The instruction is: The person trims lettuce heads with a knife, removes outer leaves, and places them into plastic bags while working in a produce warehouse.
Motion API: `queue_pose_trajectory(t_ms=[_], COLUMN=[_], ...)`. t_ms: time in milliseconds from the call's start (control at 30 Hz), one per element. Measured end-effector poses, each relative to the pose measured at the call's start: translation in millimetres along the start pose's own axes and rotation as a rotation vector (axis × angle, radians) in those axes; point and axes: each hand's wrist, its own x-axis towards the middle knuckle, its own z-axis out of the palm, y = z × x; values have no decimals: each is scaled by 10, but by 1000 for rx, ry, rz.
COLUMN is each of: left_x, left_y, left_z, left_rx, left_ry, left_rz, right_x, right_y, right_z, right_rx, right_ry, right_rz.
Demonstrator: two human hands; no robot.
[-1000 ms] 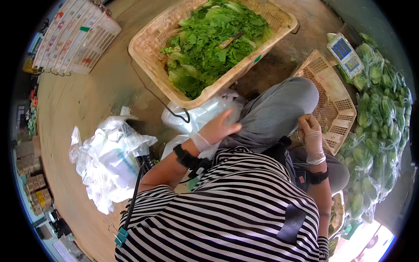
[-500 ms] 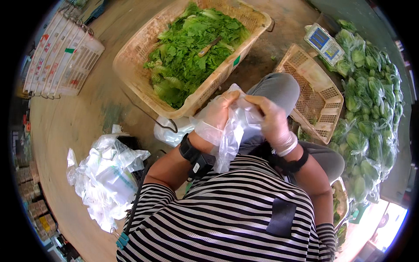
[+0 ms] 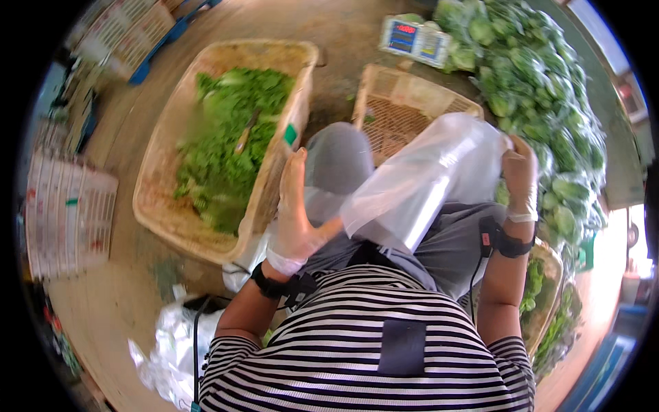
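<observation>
A clear plastic bag stretches out over my lap, pulled open lengthwise toward the right. At its far right end my right hand, in a thin clear glove, grips the bag's edge. My left hand, also gloved, has its fingers extended and thumb spread, with the thumb tip close to the bag's near left end. Left of that hand stands a large beige plastic crate of cut leafy greens. A knife lies on top of the greens.
A smaller beige crate sits ahead of my knees, with a digital scale beyond it. Bagged greens are piled along the right. Plastic bags lie at lower left, near stacked white crates.
The bunched bag between both hands is now spread out to the right. My right hand has moved right with it, and my left hand has let go and opened. The view has shifted right.
</observation>
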Motion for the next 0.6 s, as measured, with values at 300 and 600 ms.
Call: queue_pose_trajectory(t_ms=[300,600], left_x=[1262,2011], left_y=[732,-165], left_z=[1246,1591], left_rx=[-439,-1593], left_ry=[-709,-520], left_rz=[167,-903], right_x=[13,612], right_y=[-94,934], right_z=[-435,195], right_rx=[669,1536], right_ry=[-928,-536], right_rz=[64,496])
